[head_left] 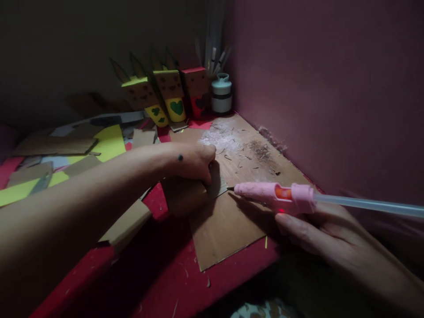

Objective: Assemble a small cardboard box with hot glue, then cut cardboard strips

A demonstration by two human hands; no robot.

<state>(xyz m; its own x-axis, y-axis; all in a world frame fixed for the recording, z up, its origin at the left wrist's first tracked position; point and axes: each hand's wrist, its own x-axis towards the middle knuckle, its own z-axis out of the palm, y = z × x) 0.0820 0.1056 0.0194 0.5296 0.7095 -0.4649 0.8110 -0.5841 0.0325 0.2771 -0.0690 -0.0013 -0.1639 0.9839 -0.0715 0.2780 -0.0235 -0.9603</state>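
In my right hand (318, 236) is a pink hot glue gun (260, 193), with a long translucent glue stick (367, 205) sticking out of its back and a small red light glowing. Its nozzle (231, 188) is at the edge of a small piece of cardboard (218, 186); whether it touches is hard to tell. My left hand (197, 161) has its fingers closed on that piece, over a larger brown board (228, 232). The left fingertips are partly hidden behind the hand.
Cardboard figures with yellow (177, 110) and red (198, 106) bodies stand at the back, beside a pale lidded jar (221, 95). Paper and cardboard scraps (111, 143) cover the left. White residue (220, 137) and brown debris (260, 150) lie near the pink wall (324, 97).
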